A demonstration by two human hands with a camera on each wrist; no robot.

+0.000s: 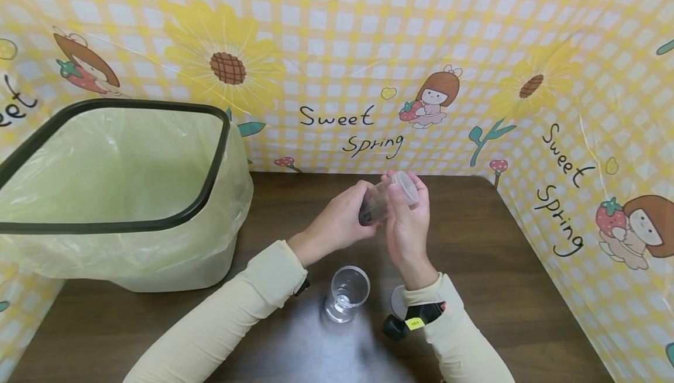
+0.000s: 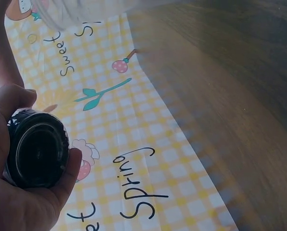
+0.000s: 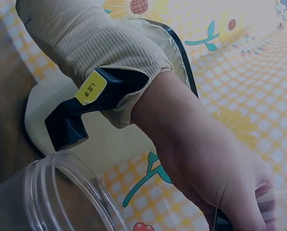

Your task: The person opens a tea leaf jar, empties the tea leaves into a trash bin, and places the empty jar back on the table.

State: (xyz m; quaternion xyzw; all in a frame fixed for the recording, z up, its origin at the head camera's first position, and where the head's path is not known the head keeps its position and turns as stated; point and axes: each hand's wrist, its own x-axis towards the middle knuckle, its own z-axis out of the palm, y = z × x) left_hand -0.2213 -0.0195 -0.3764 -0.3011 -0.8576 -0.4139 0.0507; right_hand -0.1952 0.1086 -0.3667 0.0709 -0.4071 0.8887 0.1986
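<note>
My left hand [image 1: 339, 216] grips the dark end of a small clear cylindrical container [image 1: 376, 202], held tilted above the table. The fingers of my right hand [image 1: 408, 225] curl round its other end, a translucent round cap or rim [image 1: 405, 189]. In the left wrist view, the container's dark round base [image 2: 40, 151] faces the camera, with fingers and thumb about it. In the right wrist view, my left hand [image 3: 220, 168] is partly cut off at the lower right. A clear plastic jar [image 1: 347, 295] stands upright on the table between my forearms; its threaded rim [image 3: 71, 187] shows close up.
A large bin [image 1: 231, 166] with a black rim and a pale yellow liner stands at the left. Beside my right wrist, a pale disc [image 1: 398, 302] lies partly hidden on the brown table [image 1: 474, 313]. Yellow checked cloth [image 1: 326, 67] covers the walls behind and at the right.
</note>
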